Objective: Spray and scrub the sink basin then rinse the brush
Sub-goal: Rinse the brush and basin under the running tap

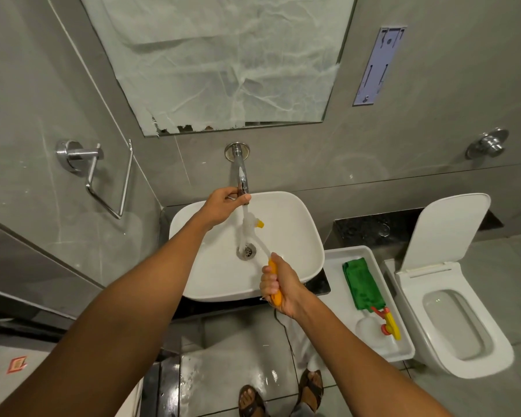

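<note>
A white sink basin [292,236] sits on a dark counter under a chrome wall tap [238,170]. My left hand [223,206] is closed around the tap's end, where water runs down toward the drain [246,251]. My right hand [278,285] grips the orange handle of a brush [250,225]. Its white bristled head with a yellow tip sits in the water stream above the drain. A clear spray bottle [373,328] with a yellow and red trigger lies in a white tray to the right.
The white tray [334,284] beside the basin also holds a folded green cloth [363,284]. A toilet [451,320] with its lid up stands at the right. A chrome towel holder [103,176] is on the left wall. The floor by my sandalled feet is wet.
</note>
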`<state>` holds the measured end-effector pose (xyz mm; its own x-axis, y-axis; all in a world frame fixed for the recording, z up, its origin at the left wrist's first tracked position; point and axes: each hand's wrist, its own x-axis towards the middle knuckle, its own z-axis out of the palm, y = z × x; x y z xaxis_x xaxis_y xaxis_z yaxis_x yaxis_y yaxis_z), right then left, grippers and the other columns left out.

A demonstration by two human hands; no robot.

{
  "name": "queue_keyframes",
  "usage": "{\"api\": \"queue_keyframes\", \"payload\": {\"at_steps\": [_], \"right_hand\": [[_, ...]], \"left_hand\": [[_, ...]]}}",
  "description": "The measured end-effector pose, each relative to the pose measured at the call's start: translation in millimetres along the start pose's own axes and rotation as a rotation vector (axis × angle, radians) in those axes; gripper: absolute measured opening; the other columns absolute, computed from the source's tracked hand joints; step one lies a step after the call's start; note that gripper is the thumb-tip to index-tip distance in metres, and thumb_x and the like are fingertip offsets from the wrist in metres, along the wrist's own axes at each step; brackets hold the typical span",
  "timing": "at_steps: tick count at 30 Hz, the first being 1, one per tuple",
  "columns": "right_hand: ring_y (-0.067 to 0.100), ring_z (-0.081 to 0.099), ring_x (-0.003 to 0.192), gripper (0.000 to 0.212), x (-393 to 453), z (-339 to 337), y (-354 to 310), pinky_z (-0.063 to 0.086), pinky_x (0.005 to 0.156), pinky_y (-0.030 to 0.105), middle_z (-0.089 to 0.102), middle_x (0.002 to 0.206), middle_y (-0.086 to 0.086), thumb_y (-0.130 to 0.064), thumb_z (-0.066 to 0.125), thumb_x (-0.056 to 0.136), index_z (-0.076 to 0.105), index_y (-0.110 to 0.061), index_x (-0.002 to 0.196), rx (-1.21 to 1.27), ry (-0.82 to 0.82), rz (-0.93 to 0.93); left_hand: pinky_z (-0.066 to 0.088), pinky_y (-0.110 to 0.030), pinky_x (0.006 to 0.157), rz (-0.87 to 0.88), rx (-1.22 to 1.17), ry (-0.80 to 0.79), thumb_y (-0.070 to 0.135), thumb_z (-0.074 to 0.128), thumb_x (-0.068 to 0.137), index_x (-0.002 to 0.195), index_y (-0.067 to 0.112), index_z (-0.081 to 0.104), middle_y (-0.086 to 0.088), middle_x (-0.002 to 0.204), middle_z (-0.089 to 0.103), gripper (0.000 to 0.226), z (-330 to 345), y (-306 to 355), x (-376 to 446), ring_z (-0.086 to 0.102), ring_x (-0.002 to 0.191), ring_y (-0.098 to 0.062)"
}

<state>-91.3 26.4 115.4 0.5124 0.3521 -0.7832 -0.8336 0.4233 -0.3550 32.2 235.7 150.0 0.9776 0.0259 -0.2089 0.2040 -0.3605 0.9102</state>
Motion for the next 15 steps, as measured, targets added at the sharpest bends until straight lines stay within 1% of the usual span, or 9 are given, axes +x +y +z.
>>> {"api": "queue_keyframes", "payload": {"at_steps": [1, 3, 4, 5, 6, 8, 10, 13, 15], "right_hand": [[0.007, 0.03, 0.037, 0.049, 1, 2, 3, 0.027, 0.033, 0.017, 0.034, 0.054, -0.003, -0.05, 0.044, 0.107, 0.043, -0.017, 0.071, -0.115, 0.066, -0.072], [0.009, 0.031, 0.042, 0.048, 3, 5, 9, 0.03, 0.037, 0.022, 0.037, 0.059, -0.001, -0.053, 0.044, 0.106, 0.043, -0.016, 0.074, -0.353, 0.195, -0.213], [0.011, 0.036, 0.043, 0.049, 4, 6, 12, 0.033, 0.038, 0.023, 0.041, 0.061, 0.0, -0.054, 0.043, 0.105, 0.044, -0.016, 0.075, -0.473, 0.25, -0.282], [0.015, 0.045, 0.047, 0.05, 5, 6, 15, 0.039, 0.042, 0.025, 0.048, 0.065, 0.001, -0.056, 0.043, 0.105, 0.049, -0.015, 0.076, -0.608, 0.305, -0.364], [0.019, 0.054, 0.057, 0.051, 7, 5, 19, 0.046, 0.05, 0.027, 0.057, 0.073, 0.002, -0.057, 0.042, 0.104, 0.056, -0.015, 0.079, -0.753, 0.357, -0.456], [0.025, 0.063, 0.08, 0.054, 11, 1, 25, 0.048, 0.072, 0.03, 0.068, 0.088, 0.004, -0.058, 0.042, 0.104, 0.065, -0.013, 0.089, -0.951, 0.421, -0.61], [0.027, 0.065, 0.088, 0.057, 12, 0, 28, 0.048, 0.077, 0.032, 0.07, 0.094, 0.006, -0.06, 0.042, 0.103, 0.066, -0.009, 0.096, -1.017, 0.461, -0.665], [0.029, 0.066, 0.09, 0.059, 16, 1, 29, 0.054, 0.079, 0.038, 0.07, 0.097, 0.01, -0.063, 0.041, 0.102, 0.065, -0.009, 0.101, -1.094, 0.508, -0.671], [0.03, 0.067, 0.092, 0.058, 18, 1, 28, 0.056, 0.082, 0.04, 0.07, 0.098, 0.01, -0.062, 0.041, 0.102, 0.064, -0.009, 0.104, -1.137, 0.537, -0.673]], "left_hand": [[0.047, -0.021, 0.094, -0.007, -0.005, 0.001, 0.034, 0.073, 0.102, 0.131, 0.007, 0.073, 0.001, 0.106, 0.08, 0.04, 0, 0, 1, 0.069, 0.103, -0.012], [0.045, -0.01, 0.079, -0.017, 0.004, 0.016, 0.03, 0.075, 0.101, 0.126, 0.002, 0.076, 0.018, 0.07, 0.071, 0.038, -1, -1, 5, 0.065, 0.078, 0.004], [0.043, -0.007, 0.074, -0.018, 0.014, 0.027, 0.028, 0.076, 0.1, 0.123, -0.001, 0.077, 0.019, 0.057, 0.061, 0.037, -1, -1, 7, 0.06, 0.065, 0.005], [0.043, -0.01, 0.075, -0.018, 0.021, 0.042, 0.027, 0.077, 0.099, 0.119, -0.003, 0.078, 0.016, 0.054, 0.055, 0.037, -1, 0, 8, 0.054, 0.06, 0.002], [0.042, -0.016, 0.078, -0.016, 0.033, 0.061, 0.029, 0.079, 0.097, 0.117, -0.003, 0.079, 0.01, 0.059, 0.055, 0.037, -1, 1, 7, 0.05, 0.063, -0.002], [0.047, -0.029, 0.084, 0.01, 0.087, 0.105, 0.034, 0.082, 0.094, 0.113, -0.001, 0.08, -0.012, 0.081, 0.074, 0.04, 1, 4, 4, 0.056, 0.079, -0.013], [0.05, -0.032, 0.083, 0.028, 0.142, 0.154, 0.039, 0.084, 0.092, 0.11, 0.001, 0.079, -0.019, 0.098, 0.079, 0.042, 7, 4, 1, 0.06, 0.088, -0.018], [0.048, -0.033, 0.072, 0.022, 0.229, 0.251, 0.045, 0.086, 0.088, 0.095, 0.004, 0.071, -0.012, 0.084, 0.066, 0.044, 13, 5, 0, 0.057, 0.08, -0.022], [0.048, -0.039, 0.072, 0.024, 0.314, 0.318, 0.049, 0.084, 0.089, 0.09, 0.008, 0.061, -0.013, 0.087, 0.062, 0.047, 18, 6, 0, 0.054, 0.08, -0.025]]}}
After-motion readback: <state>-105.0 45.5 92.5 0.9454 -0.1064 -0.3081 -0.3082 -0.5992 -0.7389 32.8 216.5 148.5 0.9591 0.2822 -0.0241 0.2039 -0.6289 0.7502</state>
